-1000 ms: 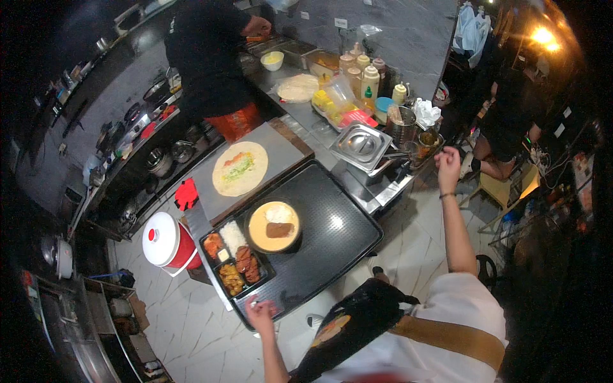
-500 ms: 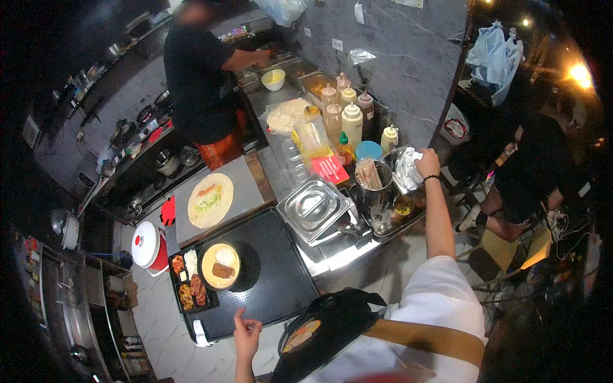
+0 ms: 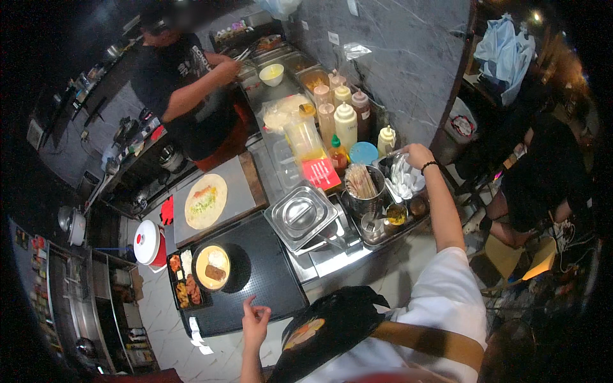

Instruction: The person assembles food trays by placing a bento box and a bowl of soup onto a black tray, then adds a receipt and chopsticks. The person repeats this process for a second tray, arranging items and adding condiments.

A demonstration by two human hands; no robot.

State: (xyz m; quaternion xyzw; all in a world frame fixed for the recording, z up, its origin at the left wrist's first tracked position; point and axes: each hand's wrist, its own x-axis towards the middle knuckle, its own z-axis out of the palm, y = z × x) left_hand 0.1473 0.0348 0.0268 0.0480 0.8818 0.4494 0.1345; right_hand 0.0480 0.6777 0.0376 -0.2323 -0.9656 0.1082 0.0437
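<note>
My right hand (image 3: pixel 419 156) reaches to the back of a container of plastic-wrapped white cutlery (image 3: pixel 403 177). Its fingers are bent down at the rim, and what they pinch is hidden. Over the front edge of a black tray (image 3: pixel 268 287), my left hand (image 3: pixel 255 320) hovers with nothing in it, index finger and thumb apart. Nearest to it on the tray are a round bowl (image 3: pixel 213 268) with yellow contents, a brown piece and a white piece, and a black compartment box (image 3: pixel 184 281) of food. A white paper slip (image 3: pixel 196 327) hangs at the tray's front left edge.
A steel holder (image 3: pixel 365 191) of wrapped sticks, squeeze bottles (image 3: pixel 345 124) and a lidded steel pan (image 3: pixel 300 217) stand along the counter. A topped flatbread (image 3: pixel 205 202) lies on a grey board (image 3: pixel 239 191). A co-worker (image 3: pixel 191 83) stands at the far counter.
My right hand has shifted slightly left, and the wrapped cutlery shows more clearly. The left hand has moved a little right. The co-worker has turned and raised both arms, holding tongs.
</note>
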